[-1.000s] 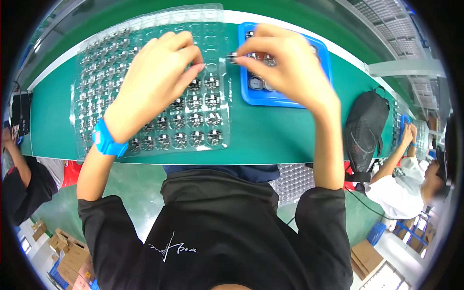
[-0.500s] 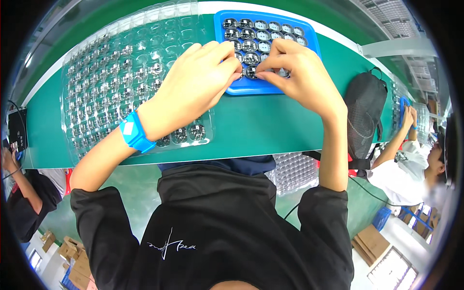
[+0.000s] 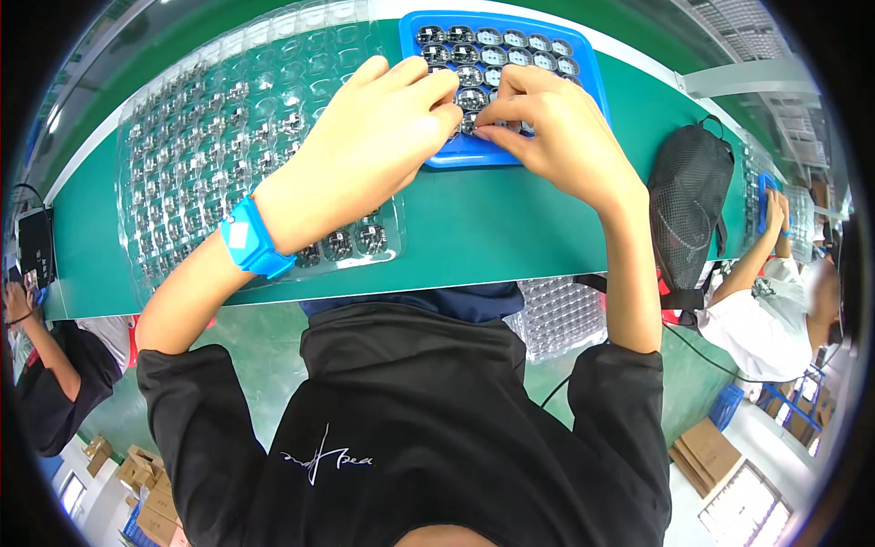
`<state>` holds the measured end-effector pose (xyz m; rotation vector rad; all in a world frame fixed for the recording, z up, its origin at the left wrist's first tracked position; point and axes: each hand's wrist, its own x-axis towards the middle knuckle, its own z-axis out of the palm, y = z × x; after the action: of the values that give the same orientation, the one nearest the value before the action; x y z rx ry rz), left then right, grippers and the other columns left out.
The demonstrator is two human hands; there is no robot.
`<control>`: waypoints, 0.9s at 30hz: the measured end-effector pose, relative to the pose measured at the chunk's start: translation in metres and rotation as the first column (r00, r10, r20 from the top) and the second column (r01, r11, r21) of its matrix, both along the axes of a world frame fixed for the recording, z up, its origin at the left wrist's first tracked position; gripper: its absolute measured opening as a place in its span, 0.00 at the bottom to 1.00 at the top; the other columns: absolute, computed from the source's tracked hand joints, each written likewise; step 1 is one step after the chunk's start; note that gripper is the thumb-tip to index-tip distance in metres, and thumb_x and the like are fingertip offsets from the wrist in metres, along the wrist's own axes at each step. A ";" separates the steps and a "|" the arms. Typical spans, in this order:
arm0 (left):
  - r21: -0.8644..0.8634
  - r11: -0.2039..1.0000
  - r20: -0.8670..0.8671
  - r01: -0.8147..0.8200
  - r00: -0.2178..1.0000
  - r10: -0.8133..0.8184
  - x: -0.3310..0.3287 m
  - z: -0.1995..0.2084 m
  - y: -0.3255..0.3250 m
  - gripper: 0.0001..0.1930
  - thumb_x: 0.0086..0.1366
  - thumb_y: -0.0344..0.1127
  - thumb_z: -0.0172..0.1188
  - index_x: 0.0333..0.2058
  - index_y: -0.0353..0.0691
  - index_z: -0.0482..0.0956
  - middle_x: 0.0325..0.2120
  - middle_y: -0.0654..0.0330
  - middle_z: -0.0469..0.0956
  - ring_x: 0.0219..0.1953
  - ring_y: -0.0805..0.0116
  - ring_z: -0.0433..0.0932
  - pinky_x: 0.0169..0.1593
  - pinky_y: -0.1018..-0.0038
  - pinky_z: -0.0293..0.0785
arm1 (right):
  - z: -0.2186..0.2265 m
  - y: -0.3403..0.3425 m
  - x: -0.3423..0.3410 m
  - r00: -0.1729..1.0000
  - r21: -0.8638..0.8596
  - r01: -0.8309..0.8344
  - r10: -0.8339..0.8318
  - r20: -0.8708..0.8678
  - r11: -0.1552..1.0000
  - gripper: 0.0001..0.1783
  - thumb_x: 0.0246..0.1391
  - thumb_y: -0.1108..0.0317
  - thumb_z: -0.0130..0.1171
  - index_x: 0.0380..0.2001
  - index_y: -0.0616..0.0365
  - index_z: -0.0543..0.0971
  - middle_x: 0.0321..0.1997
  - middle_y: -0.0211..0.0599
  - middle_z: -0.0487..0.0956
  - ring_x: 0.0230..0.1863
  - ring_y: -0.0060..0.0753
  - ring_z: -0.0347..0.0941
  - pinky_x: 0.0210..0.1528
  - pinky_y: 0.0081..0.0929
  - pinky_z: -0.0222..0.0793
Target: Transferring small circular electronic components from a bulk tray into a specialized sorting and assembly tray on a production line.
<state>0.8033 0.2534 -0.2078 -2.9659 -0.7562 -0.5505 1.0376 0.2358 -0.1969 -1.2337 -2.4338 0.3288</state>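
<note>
A blue tray point(image 3: 594, 84) holds rows of small oval black parts, with dark circuit pieces in the left columns and pale pieces in the right ones. Both hands meet over its front row. From the right, the thumb and forefinger of my right hand point(image 3: 556, 132) are closed at the edge of one round black part point(image 3: 469, 121). On that part's left side my left hand point(image 3: 378, 123) has its fingers pinched together; whatever they hold is hidden behind them. A blue wristband point(image 3: 249, 240) circles my left wrist.
To the left lies a clear plastic blister tray point(image 3: 196, 164), many pockets filled with dark parts, partly under my left arm. A black mesh bag point(image 3: 690, 205) stands at the right on the green table point(image 3: 510, 228). Other people work at both sides.
The view has shifted slightly, so the blue tray sits a little higher in it. Both hands stay at the same front-row part, with small shifts of the fingers.
</note>
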 end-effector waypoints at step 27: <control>-0.384 0.875 0.030 -0.296 0.943 0.332 -0.142 0.023 -0.001 0.08 0.66 0.32 0.64 0.39 0.35 0.80 0.35 0.52 0.76 0.39 0.50 0.79 0.44 0.60 0.74 | -0.006 0.033 -0.115 0.957 0.121 -0.247 0.261 -0.125 0.962 0.10 0.55 0.63 0.68 0.37 0.56 0.83 0.34 0.38 0.76 0.39 0.44 0.77 0.41 0.41 0.73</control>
<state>0.6612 0.2522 -0.1845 -3.0524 -1.4772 -0.5832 0.9222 0.2689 -0.2029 -0.8255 -2.4549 0.3426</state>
